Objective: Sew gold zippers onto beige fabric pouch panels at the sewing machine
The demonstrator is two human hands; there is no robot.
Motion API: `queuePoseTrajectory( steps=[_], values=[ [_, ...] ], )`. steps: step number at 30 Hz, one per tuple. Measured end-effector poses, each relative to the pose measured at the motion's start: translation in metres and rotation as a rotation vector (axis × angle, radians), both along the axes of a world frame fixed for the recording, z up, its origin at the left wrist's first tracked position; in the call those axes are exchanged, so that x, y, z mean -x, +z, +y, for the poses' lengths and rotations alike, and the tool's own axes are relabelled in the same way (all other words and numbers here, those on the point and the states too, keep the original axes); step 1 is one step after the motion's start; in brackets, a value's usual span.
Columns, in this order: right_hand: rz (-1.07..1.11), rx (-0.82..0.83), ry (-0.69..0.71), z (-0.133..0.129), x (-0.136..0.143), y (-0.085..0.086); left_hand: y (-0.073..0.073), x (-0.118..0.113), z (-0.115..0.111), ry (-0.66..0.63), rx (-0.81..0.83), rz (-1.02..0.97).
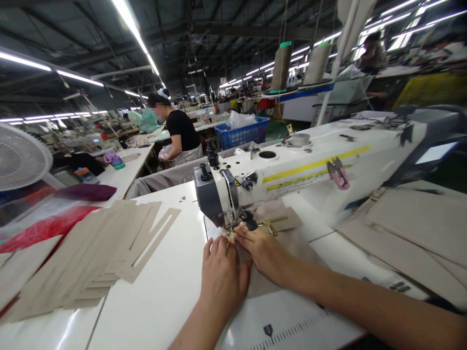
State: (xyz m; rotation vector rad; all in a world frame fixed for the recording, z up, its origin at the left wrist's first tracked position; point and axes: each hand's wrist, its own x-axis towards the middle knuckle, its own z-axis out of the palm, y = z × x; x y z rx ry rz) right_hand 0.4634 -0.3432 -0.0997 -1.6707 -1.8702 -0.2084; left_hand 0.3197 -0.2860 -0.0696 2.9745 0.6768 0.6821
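Note:
A white sewing machine [292, 170] stands before me, its needle and presser foot partly hidden by my fingertips. Beige-grey fabric [262, 284] lies flat on the bed under both hands. My left hand [224, 267] rests on it just left of the needle, fingers stretched forward and thumb apart. From the right, my right hand [268, 253] reaches in with outstretched fingers pressed down beside the presser foot. Any fold between its fingertips is hidden. A brass-coloured guide [269, 226] sits right behind the right hand, next to a beige piece [292, 218] lying on the bed.
Beige cut pieces [83, 253] lie overlapped at left, near red plastic [47, 226] and a fan [22, 155]. More beige fabric [419, 233] is stacked at right. Pink-handled snips [339, 175] rest against the machine arm. A person [180, 131] works beyond, near a blue crate [242, 132].

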Motion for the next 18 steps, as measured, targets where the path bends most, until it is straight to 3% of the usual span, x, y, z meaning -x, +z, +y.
queuePoseTrajectory(
  steps=[18],
  values=[
    [-0.041,0.026,-0.022,0.0003,0.0003,0.006,-0.0012,0.0012,0.003,-0.018,-0.03,-0.1]
  ],
)
